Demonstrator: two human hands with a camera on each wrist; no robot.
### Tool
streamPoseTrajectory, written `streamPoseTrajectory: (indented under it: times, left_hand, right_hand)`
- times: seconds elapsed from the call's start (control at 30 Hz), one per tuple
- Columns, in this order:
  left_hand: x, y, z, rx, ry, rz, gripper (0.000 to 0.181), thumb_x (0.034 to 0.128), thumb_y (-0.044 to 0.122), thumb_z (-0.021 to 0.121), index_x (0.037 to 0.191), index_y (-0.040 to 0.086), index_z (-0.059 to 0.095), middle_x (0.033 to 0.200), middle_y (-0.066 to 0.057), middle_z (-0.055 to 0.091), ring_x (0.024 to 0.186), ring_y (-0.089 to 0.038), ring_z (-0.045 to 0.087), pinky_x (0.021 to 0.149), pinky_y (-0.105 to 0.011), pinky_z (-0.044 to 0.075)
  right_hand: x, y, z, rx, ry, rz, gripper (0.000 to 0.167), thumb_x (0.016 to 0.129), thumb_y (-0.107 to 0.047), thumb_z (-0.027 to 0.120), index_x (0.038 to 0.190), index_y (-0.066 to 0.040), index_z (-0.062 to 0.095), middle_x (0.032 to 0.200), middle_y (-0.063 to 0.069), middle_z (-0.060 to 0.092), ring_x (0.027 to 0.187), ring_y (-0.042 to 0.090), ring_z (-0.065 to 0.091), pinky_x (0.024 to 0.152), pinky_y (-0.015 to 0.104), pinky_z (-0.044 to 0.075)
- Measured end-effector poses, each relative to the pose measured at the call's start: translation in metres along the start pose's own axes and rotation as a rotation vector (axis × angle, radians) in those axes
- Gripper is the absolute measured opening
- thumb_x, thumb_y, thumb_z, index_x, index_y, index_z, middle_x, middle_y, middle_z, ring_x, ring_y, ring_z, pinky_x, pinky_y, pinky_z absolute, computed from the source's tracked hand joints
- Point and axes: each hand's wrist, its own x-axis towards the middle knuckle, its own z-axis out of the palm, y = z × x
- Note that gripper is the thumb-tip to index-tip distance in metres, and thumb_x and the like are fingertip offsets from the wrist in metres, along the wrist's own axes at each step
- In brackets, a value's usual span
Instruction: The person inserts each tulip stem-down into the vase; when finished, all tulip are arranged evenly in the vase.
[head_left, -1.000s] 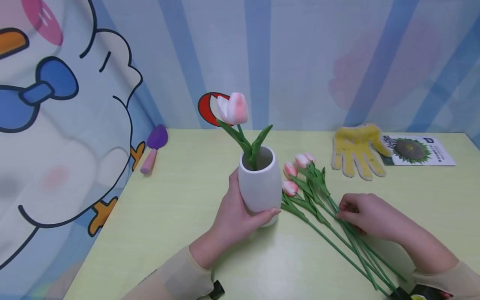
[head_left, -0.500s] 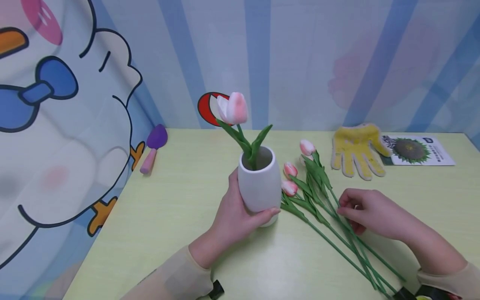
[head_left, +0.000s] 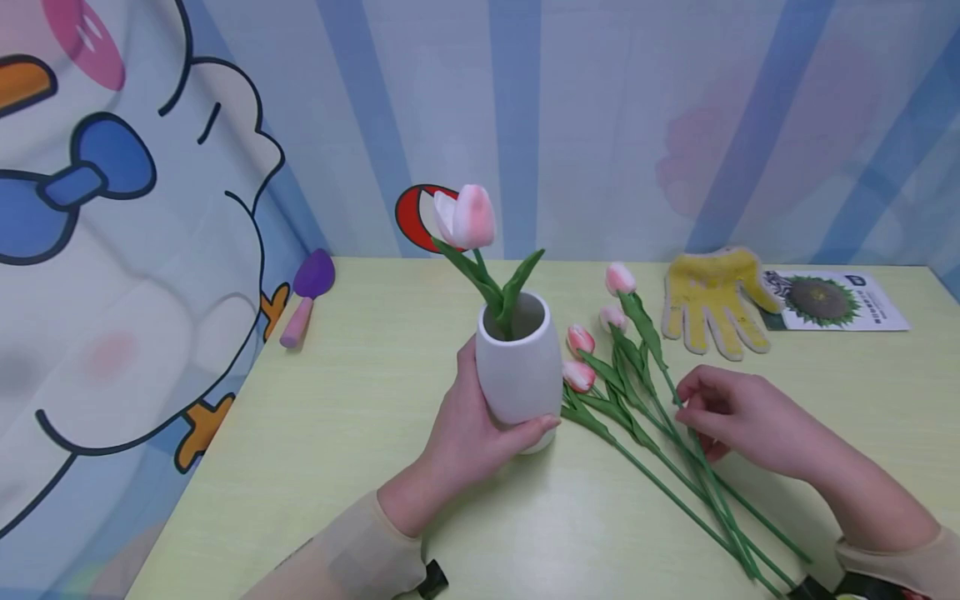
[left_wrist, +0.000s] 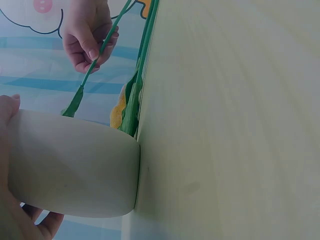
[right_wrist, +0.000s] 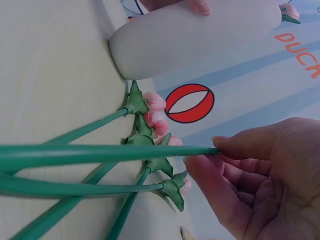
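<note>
A white vase (head_left: 519, 375) stands on the table, and my left hand (head_left: 480, 429) grips it round its lower body. One pale pink artificial tulip (head_left: 474, 217) rises from its mouth, leaning a little left. To the right, my right hand (head_left: 738, 417) pinches the green stem of another tulip (head_left: 620, 279) between thumb and forefinger. In the left wrist view that stem (left_wrist: 106, 42) is lifted off the table. Under it, several more tulips (head_left: 579, 375) lie with their stems crossing, blooms toward the vase. The vase hides part of the lying leaves in the left wrist view.
A yellow work glove (head_left: 716, 300) lies at the back right, overlapping a printed card (head_left: 840, 302). A small purple trowel (head_left: 307, 296) with a pink handle lies at the back left. A cartoon-printed backdrop (head_left: 600, 125) borders the table's rear and left side.
My right hand has risen slightly, drawing one tulip stem up from the bunch. Its bloom has moved away from the others, toward the back of the table. My left hand and the vase stay put.
</note>
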Motion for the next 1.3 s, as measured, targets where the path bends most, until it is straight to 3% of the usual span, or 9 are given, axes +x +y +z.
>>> streamPoseTrajectory:
  times: [0.23,0.43,0.87,1.3]
  left_hand:
    - [-0.002,-0.001,0.001,-0.017,-0.003,0.001,0.113,0.0742,0.028,0.094,0.159,0.027,0.019,0.136,0.003,0.056,0.118,-0.017,0.061,0.098,-0.047,0.054]
    - [-0.002,-0.001,0.002,-0.026,-0.008,0.018,0.114,0.0748,0.030,0.094,0.160,0.030,0.017,0.138,0.004,0.055,0.119,-0.016,0.060,0.098,-0.047,0.054]
    - [-0.001,-0.002,0.001,-0.006,-0.006,0.023,0.113,0.0752,0.030,0.093,0.159,0.029,0.018,0.137,0.005,0.054,0.119,-0.016,0.060,0.099,-0.046,0.054]
    - [-0.001,-0.002,0.000,-0.011,0.000,0.018,0.112,0.0752,0.028,0.093,0.159,0.027,0.019,0.137,0.003,0.055,0.119,-0.018,0.060,0.098,-0.046,0.054]
  right_hand:
    - [-0.005,-0.003,0.001,0.035,0.013,-0.008,0.028,0.103,-0.019,0.064,0.121,0.002,0.057,0.092,0.013,0.066,0.072,0.021,0.069,0.065,0.036,0.062]
    - [-0.012,-0.009,0.003,0.032,0.073,-0.045,0.027,0.103,-0.019,0.064,0.122,-0.001,0.058,0.097,0.013,0.066,0.074,0.020,0.069,0.065,0.035,0.062]
    - [-0.022,-0.024,0.006,-0.006,0.245,-0.213,0.017,0.101,-0.009,0.066,0.116,-0.002,0.062,0.092,0.010,0.068,0.070,0.015,0.069,0.063,0.034,0.062]
    - [-0.021,-0.039,0.009,-0.010,0.297,-0.330,0.013,0.099,-0.003,0.066,0.112,-0.003,0.064,0.092,0.004,0.071,0.067,0.014,0.071,0.061,0.032,0.061]
